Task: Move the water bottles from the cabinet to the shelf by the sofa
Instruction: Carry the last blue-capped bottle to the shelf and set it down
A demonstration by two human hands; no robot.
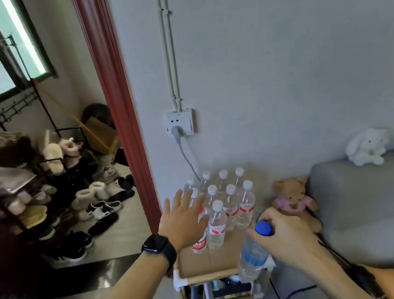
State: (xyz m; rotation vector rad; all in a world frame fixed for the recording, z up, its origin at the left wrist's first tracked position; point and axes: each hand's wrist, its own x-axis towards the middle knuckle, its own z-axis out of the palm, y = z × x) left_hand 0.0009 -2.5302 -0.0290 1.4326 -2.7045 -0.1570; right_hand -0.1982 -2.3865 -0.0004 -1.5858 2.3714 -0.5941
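**Position of the task items.** The white-capped bottles (230, 205) stand in close rows on the cardboard-covered top of the shelf (207, 278), at its rear and left, against the wall. The shelf stands just beside the sofa (371, 202), with a teddy bear (294, 199) between them. The blue-capped bottle (252, 258) is at the front right corner of the shelf, carried by the right hand (282, 233).

**State of each grip.** The right grip is clamped on the neck of the blue-capped bottle, just under the cap, with fingers curled round it. The left hand (183, 221) holds nothing: its grip is apart, with fingers straight and spread in front of the left-most bottles. Contact with those bottles cannot be confirmed.

**Reason for the arrangement (judgement).**
- Holding at the neck leaves the body and base free, so the base can be lowered onto the free cardboard in front of the rows.
- The spread left hand probably guards the standing rows against being tipped during set-down.
- Tight rows at the rear keep the front area available for further bottles.

**Orientation.** The long axis of the blue-capped bottle is near vertical, cap uppermost and base downward, with the cap end leaning slightly toward the sofa. Its lower body overlaps the shelf's front rail; whether the base rests on anything cannot be told. The standing bottles all point cap-up
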